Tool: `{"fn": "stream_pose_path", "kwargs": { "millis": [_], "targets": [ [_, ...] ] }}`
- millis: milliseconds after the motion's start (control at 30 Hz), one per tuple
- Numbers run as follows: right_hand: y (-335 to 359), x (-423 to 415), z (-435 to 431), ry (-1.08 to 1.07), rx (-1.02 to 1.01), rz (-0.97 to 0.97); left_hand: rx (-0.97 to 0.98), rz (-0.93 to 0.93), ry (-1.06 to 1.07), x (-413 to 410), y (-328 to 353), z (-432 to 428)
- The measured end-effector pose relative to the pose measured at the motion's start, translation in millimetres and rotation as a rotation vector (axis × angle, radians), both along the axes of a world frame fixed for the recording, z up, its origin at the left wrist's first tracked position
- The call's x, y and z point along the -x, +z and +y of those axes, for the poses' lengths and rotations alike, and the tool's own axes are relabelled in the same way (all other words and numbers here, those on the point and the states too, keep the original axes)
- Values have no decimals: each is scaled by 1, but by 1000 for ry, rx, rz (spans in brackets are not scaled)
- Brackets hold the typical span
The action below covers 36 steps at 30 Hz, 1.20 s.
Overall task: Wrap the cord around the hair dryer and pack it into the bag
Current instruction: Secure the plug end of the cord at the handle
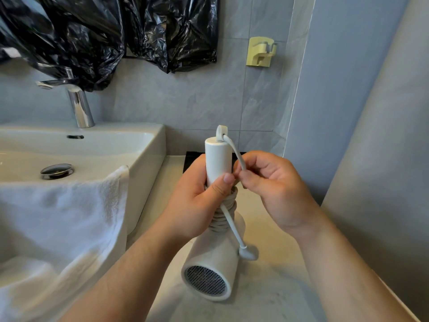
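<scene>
Two hands work: left hand [197, 201] grips hair dryer [216, 259] handle; right hand [271, 187] pinches cord [239, 156]; sink [148, 145] at left holds towel [58, 217].

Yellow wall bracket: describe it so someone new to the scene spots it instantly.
Start at the grey tiled wall behind the sink. Right of the black plastic bags hanging there, near the corner, sits the bracket. It is the only pale yellow item, a small hooked holder, and nothing rests in it.
</scene>
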State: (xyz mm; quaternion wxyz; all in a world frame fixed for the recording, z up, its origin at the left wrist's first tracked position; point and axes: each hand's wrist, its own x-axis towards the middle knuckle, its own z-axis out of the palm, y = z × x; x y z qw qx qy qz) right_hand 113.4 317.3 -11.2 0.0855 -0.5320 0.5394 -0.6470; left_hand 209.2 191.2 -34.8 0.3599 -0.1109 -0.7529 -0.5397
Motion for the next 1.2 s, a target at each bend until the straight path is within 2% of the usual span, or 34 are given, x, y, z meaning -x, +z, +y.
{"fn": "stream_pose_path", "kwargs": {
  "millis": [133,233,433,533,600,700,767,867,933,1000,1100,1200],
  "targets": [
    [2,8,2,274,23,-313,51,-43,-137,0,4,4],
    [1,12,0,269,28,-371,70,-51,-199,3,5,5],
    [2,8,4,58,-69,-103,6,-31,-128,1,0,-2],
    [-3,7,28,-149,-142,-43,-82,-38,-68,-2,0,-5],
    [-19,-5,50,-225,-263,87,-138,-41,-44,-3,-2,-10],
    [-53,-33,69,-258,-564,285,-129,-41,-12,-2,-3,-7],
    [-71,-41,68,-316,-660,331,-136,-44,-34,-2,-4,0],
    [-80,-40,62,-329,-563,244,-140,-48,-37,-2,-3,5],
    [-77,-39,63,-307,-447,82,-113,-41,-6,-2,-3,2],
    [-67,-37,64,-258,-237,-137,-116,-36,1,-2,-4,0],
    [-48,-32,60,-11,-2,-447,-168,-31,1,-3,-5,3],
    [-25,-36,48,107,161,-604,-182,-1,21,0,-8,7]
  ]
}}
